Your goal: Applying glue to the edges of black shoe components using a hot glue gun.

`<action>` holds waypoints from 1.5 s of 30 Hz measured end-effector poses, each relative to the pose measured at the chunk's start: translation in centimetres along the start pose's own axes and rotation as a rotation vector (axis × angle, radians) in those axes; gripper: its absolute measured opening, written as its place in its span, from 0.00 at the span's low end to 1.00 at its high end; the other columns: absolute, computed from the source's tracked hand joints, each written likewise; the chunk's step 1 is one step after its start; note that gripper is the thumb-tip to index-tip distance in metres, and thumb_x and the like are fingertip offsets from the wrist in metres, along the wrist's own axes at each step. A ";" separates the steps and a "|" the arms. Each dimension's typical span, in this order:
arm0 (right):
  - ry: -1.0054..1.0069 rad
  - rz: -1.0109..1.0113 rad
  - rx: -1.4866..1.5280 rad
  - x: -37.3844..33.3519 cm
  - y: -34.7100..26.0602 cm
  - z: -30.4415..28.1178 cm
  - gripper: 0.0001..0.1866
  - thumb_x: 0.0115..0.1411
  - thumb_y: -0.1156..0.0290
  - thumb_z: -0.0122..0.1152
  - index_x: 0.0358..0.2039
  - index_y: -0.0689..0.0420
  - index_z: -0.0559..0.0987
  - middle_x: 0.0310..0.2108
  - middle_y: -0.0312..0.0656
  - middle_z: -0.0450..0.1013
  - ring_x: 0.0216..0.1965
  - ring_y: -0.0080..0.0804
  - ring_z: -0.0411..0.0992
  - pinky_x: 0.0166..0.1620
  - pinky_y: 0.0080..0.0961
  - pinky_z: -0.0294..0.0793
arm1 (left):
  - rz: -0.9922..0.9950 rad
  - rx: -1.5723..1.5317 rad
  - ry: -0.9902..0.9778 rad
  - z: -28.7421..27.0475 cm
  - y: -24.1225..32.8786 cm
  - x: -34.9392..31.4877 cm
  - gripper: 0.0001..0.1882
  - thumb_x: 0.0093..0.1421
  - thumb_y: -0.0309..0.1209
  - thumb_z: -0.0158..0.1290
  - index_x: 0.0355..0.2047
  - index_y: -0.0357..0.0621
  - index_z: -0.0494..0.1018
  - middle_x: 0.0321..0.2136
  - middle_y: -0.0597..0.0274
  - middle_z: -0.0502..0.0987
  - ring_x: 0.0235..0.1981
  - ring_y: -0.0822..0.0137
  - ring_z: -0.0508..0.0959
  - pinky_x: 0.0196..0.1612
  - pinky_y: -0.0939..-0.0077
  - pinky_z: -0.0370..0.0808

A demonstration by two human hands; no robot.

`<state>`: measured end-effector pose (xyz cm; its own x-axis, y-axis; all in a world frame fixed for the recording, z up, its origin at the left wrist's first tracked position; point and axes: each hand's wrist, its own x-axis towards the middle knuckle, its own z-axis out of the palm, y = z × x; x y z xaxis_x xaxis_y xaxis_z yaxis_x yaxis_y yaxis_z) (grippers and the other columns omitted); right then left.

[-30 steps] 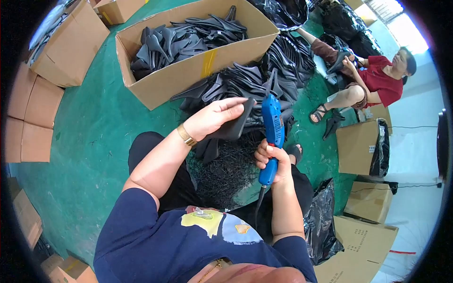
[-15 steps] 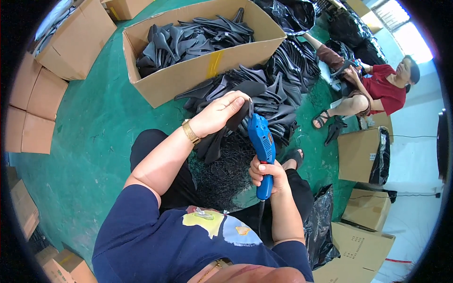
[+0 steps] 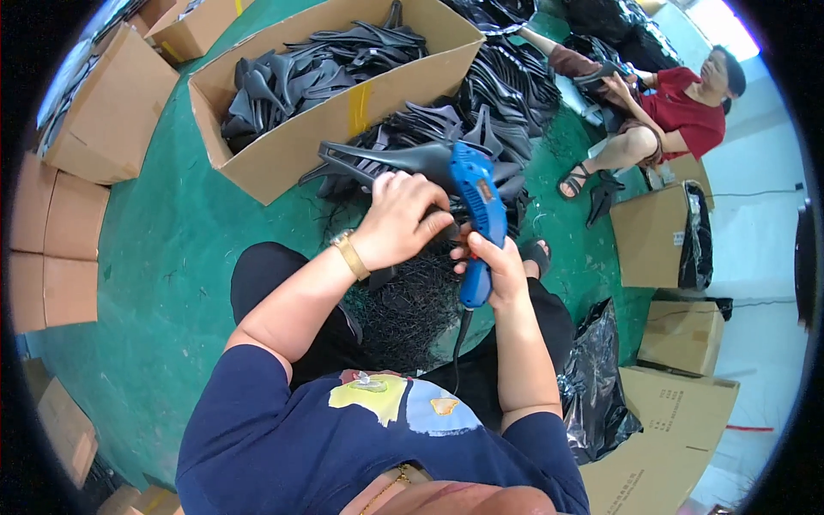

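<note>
My right hand (image 3: 493, 264) is wrapped around the lower grip of a blue corded power cutter (image 3: 481, 199), its head pointing away from me and its cord hanging down. My left hand (image 3: 402, 221), with a gold-coloured watch on the wrist, is closed on a black bicycle saddle (image 3: 408, 159) whose narrow end points left. The cutter's head overlaps the saddle's right end; its tip is not visible, so contact is unclear. Beyond both hands, several similar saddles (image 3: 506, 94) lie heaped on the floor. Thin black trimmings (image 3: 408, 313) form a pile between my legs.
An open cardboard box (image 3: 292, 146) full of black saddles stands ahead. Cartons (image 3: 112, 112) line the left side, and more boxes (image 3: 661, 245) stand at right beside a black plastic bag (image 3: 592, 386). A co-worker in a red shirt (image 3: 687, 112) sits at the far right, holding a black piece.
The saddle has turned so its narrow end points left, and my left hand's fingers have curled over. The cutter has shifted slightly away from me. The whole view has swung a little.
</note>
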<state>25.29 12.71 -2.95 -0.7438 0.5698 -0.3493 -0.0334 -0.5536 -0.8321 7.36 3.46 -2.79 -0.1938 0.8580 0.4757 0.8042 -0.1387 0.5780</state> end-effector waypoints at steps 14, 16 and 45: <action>0.140 -0.042 -0.118 0.6 0.5 0.1 0.14 0.52 0.74 0.62 0.38 0.65 0.72 0.30 0.42 0.73 0.28 0.29 0.75 0.29 0.22 0.77 | -0.798 -1.328 0.140 2.9 -1.7 -0.8 0.22 0.64 0.31 0.44 0.57 0.43 0.55 0.43 0.61 0.71 0.46 0.68 0.70 0.50 0.73 0.66; 0.095 -0.001 -0.143 0.3 0.7 0.6 0.14 0.52 0.73 0.63 0.37 0.64 0.73 0.30 0.41 0.73 0.28 0.28 0.75 0.30 0.23 0.76 | -0.826 -1.248 0.168 3.4 -2.0 -0.7 0.24 0.64 0.30 0.45 0.59 0.43 0.53 0.45 0.63 0.68 0.45 0.71 0.68 0.51 0.74 0.63; -0.310 0.411 0.009 -2.8 2.3 1.3 0.14 0.45 0.69 0.64 0.29 0.61 0.71 0.18 0.37 0.63 0.19 0.25 0.63 0.20 0.22 0.67 | -0.815 -1.235 0.692 -1.6 -5.2 1.7 0.28 0.58 0.64 0.34 0.34 0.53 0.64 0.18 0.74 0.61 0.16 0.82 0.63 0.14 0.87 0.64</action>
<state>26.41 9.05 -3.28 -0.8598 0.0979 -0.5011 0.2986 -0.6997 -0.6490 1.92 4.83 -3.92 -0.7921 0.5727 -0.2112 -0.4779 -0.3666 0.7983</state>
